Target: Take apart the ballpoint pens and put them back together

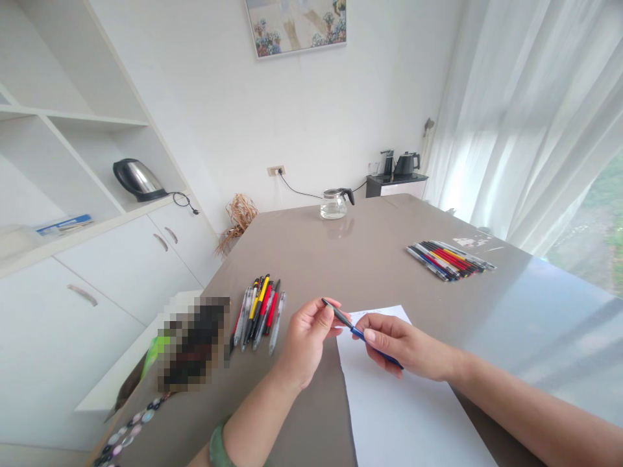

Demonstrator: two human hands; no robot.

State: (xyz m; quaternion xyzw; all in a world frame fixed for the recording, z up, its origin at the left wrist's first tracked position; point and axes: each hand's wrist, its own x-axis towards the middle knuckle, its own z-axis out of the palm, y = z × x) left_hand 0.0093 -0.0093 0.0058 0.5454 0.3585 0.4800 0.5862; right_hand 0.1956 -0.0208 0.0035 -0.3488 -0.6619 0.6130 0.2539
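Both hands hold one blue pen (363,335) over the white sheet (399,402): left hand (304,340) fingers pinch its dark tip end, right hand (403,344) fingers wrap the barrel. No writing is discernible. Sorted pens (257,310) lie left, another row (450,258) well apart right. Glass jug (335,203) stands far back; nothing obstructs the surface (350,259).

No legible text (pens too small)

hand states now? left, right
Left hand: closed, pinching the dark tip end of the slim blue-and-black pen.
Right hand: closed around the same pen's blue barrel.
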